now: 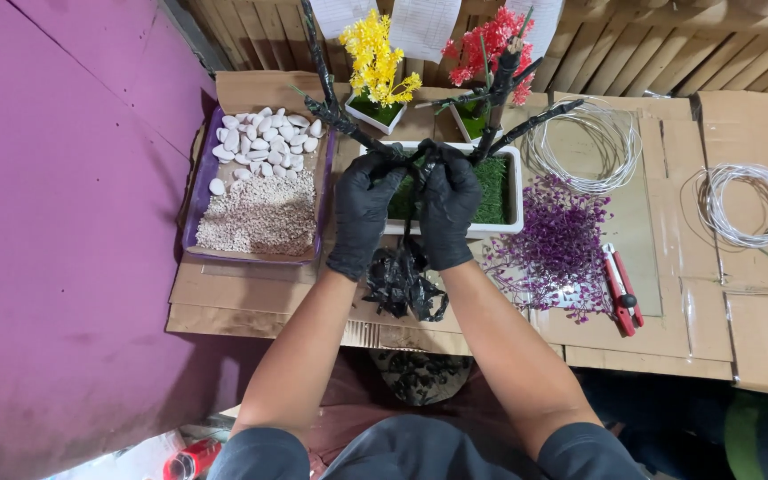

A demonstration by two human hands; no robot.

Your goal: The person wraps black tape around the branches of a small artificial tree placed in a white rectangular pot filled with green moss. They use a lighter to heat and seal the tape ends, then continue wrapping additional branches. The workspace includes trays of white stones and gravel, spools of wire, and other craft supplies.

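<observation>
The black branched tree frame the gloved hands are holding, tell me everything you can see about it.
The tree frame is a bare, leafless set of branches wrapped in what looks like black tape, with a rough, knobbly surface. Several limbs fork up and outward, one long branch reaching up and left, others right. Its base meets the green turf in the white rectangular planter. The left hand and right hand, both in black gloves, grip its lower trunk side by side. Loose black wrapping hangs below the hands.

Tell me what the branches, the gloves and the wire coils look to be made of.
Branches: probably wire wrapped in matte black tape, judging by wrinkled surface.
Gloves, left hand and right hand: thin black rubber, likely nitrile, slight sheen.
Wire coils: bare silvery metal, shiny.
</observation>
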